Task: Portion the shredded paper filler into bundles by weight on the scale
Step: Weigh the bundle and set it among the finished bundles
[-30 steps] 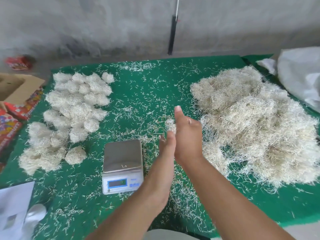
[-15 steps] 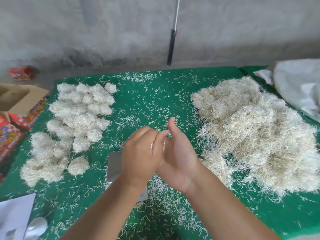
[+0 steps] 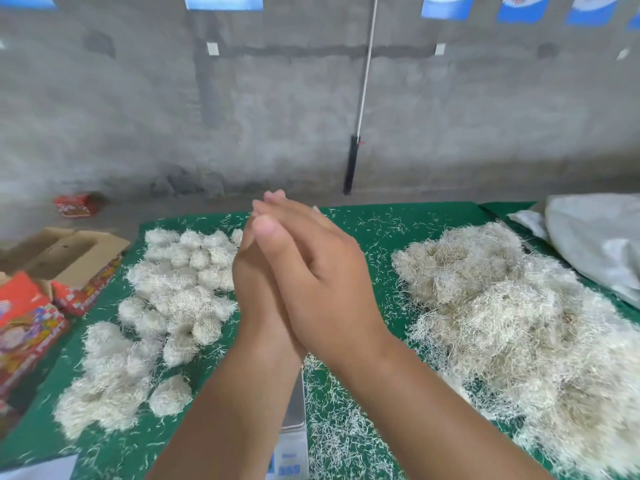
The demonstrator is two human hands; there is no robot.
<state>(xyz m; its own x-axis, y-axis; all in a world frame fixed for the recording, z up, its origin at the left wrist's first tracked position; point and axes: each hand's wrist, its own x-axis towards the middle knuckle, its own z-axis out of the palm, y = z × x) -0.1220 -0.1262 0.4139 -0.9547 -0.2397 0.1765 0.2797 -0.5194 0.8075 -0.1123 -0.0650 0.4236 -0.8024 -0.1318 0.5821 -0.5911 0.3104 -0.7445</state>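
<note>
My left hand (image 3: pixel 254 303) and my right hand (image 3: pixel 322 278) are pressed palm to palm, fingers straight and pointing up and away, raised above the green mat (image 3: pixel 367 220). Nothing shows between the palms. Several rounded bundles of shredded paper filler (image 3: pixel 173 292) lie on the mat's left side. A big loose pile of filler (image 3: pixel 519 327) covers the right side. My forearms hide most of the small scale (image 3: pixel 292 452); only a strip of its platform and front panel shows.
Loose shreds litter the mat. An open cardboard box (image 3: pixel 62 251) and red printed packages (image 3: pixel 24 323) sit at the left edge. A white bag (image 3: pixel 595 237) lies at the far right. A black rod (image 3: pixel 351 164) hangs on the concrete wall behind.
My left hand, earlier curled over my right palm, has straightened. Both hands have risen and closed palm to palm. The camera has tilted up, showing more wall.
</note>
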